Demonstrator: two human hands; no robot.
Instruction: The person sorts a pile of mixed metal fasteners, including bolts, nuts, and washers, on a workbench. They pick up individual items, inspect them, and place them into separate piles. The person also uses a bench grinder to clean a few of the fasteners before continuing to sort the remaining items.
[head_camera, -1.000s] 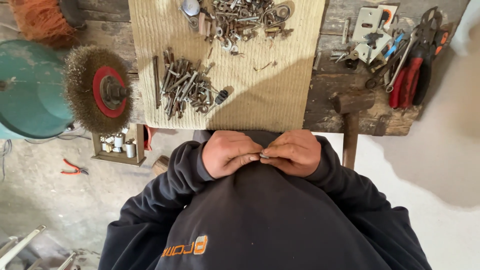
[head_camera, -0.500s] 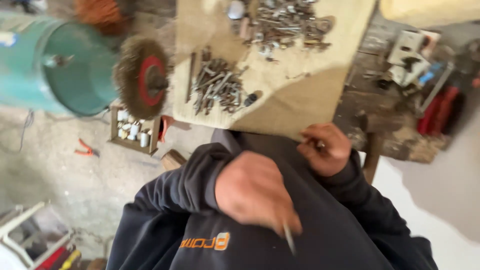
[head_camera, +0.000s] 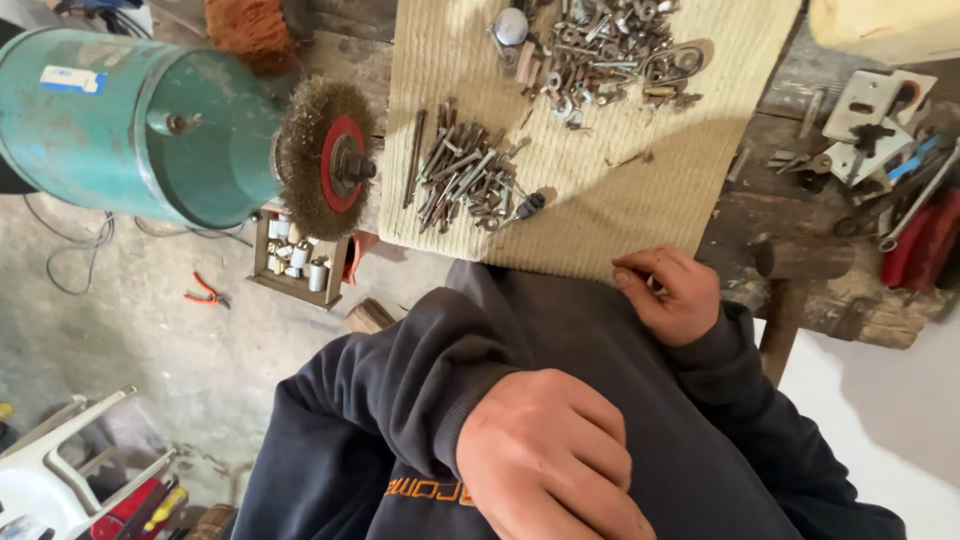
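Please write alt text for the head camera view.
A person's right hand pinches something small at the edge of a beige mat strewn with bolts; the left hand is a fist near the camera. A wire brush wheel stands left.

Left hand (head_camera: 555, 460) closed low against dark sweatshirt (head_camera: 560, 330), right hand (head_camera: 668, 295) pinched beside beige mat (head_camera: 600, 215) of bolts (head_camera: 462, 180).

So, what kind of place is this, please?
Most likely a small metalwork or repair workshop. A green bench grinder carries a wire brush wheel, bolts and screws lie sorted on a mat over a worn wooden workbench, and pliers lie to the right.
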